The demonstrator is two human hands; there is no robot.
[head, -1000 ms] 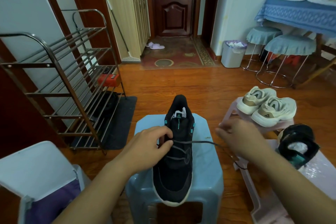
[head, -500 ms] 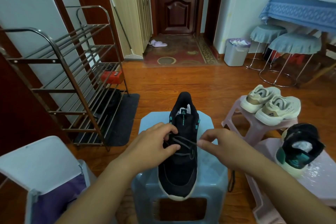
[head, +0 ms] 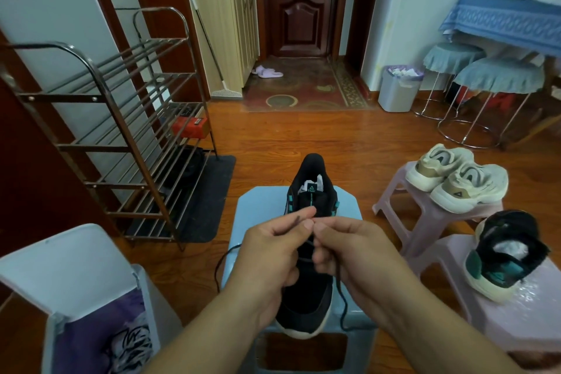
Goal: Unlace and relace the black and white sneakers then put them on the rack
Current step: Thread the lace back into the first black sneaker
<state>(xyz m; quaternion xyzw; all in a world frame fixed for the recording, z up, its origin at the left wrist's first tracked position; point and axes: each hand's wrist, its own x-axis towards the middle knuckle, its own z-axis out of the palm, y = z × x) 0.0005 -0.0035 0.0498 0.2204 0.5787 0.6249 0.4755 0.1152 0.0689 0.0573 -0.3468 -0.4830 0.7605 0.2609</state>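
A black sneaker with a white sole [head: 306, 297] lies on a light blue stool [head: 261, 203], toe toward me. Both hands meet over its tongue. My left hand [head: 273, 249] pinches one end of the black lace [head: 299, 218] between thumb and forefinger. My right hand [head: 349, 249] pinches the other strand, which hangs down past the stool's right side [head: 341, 307]. A loop of lace also trails off the left [head: 223, 261]. The second black and white sneaker [head: 504, 255] lies tilted on a pink stool [head: 516, 319] at the right. The metal shoe rack [head: 121, 136] stands at the left.
A pair of cream sneakers [head: 455, 179] sits on another pink stool [head: 425, 215]. A white chair with purple fabric [head: 76, 288] is at lower left. A red box [head: 191, 127] lies on the rack; a dark mat [head: 206, 197] lies under it. A bin [head: 399, 91] and round stools stand far right.
My right hand has come in from the right and now meets my left hand above the tongue. The lace that was stretched out to the right now hangs slack on both sides.
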